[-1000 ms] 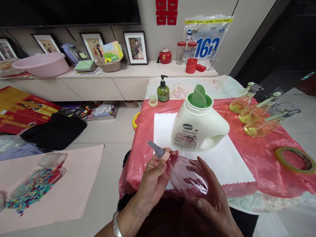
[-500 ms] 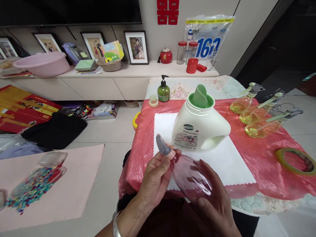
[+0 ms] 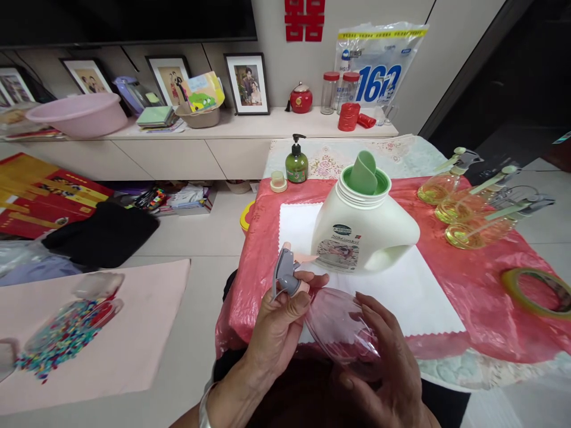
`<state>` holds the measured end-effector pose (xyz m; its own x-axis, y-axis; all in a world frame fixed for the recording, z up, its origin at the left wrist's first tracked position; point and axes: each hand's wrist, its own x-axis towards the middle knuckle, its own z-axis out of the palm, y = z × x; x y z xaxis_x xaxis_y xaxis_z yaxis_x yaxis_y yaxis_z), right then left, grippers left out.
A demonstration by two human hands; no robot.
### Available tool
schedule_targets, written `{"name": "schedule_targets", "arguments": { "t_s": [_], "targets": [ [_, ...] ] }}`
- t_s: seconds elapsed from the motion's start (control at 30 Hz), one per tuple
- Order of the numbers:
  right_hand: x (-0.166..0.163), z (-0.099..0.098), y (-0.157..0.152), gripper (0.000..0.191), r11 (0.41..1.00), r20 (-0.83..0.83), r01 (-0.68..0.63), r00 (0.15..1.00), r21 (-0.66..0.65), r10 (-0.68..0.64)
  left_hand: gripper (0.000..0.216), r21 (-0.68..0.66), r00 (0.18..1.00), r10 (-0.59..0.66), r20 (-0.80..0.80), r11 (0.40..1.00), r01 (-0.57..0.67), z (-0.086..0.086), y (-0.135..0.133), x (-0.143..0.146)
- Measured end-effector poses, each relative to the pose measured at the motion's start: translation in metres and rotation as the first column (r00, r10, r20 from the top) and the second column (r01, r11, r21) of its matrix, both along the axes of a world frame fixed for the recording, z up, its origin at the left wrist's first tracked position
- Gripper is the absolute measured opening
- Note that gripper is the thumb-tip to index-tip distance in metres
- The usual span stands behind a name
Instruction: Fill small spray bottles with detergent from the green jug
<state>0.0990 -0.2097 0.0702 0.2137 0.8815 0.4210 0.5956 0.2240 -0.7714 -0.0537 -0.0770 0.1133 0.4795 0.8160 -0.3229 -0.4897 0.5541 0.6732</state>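
Note:
A clear pinkish spray bottle (image 3: 341, 333) is tilted in front of me, its base toward the lower right. My left hand (image 3: 281, 321) pinches the collar of its grey and pink trigger head (image 3: 286, 274) at the neck. Around the bottle's rounded body curves my right hand (image 3: 392, 362), thumb below and fingers above. Just beyond stands a large cream detergent jug (image 3: 363, 229), uncapped, with a green spout (image 3: 363, 172) in its mouth. The jug rests on a white sheet (image 3: 428, 309).
Several spray bottles with yellow liquid (image 3: 464, 232) stand at the right, near a tape roll (image 3: 535, 291). A green pump bottle (image 3: 297, 163) and small cap (image 3: 278, 181) are at the back left. Colourful beads (image 3: 57, 339) lie on a pink sheet (image 3: 147, 333) at far left.
The trigger head has turned, so its side and pink nozzle now show. My right hand's fingers have shifted and loosened around the bottle body.

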Motion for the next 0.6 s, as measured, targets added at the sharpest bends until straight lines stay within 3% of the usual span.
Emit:
{"name": "schedule_targets", "arguments": {
  "t_s": [0.37, 0.5, 0.6],
  "targets": [
    [0.000, 0.001, -0.003, 0.075, 0.998, -0.212, -0.029, 0.977, -0.059, 0.016, 0.034, 0.055, 1.000, -0.020, -0.016, 0.998, 0.021, 0.008, -0.001, -0.002],
    [-0.004, -0.005, -0.003, 0.075, 0.996, -0.359, -0.020, 0.933, -0.085, -0.012, 0.044, 0.071, 0.997, -0.060, -0.040, 0.996, 0.063, 0.007, -0.002, -0.006],
    [0.000, -0.021, 0.001, 0.077, 0.999, -0.243, 0.023, 0.970, -0.028, -0.029, 0.050, 0.085, 0.994, -0.048, -0.094, 0.995, 0.056, 0.007, -0.002, -0.009]
  ]
}}
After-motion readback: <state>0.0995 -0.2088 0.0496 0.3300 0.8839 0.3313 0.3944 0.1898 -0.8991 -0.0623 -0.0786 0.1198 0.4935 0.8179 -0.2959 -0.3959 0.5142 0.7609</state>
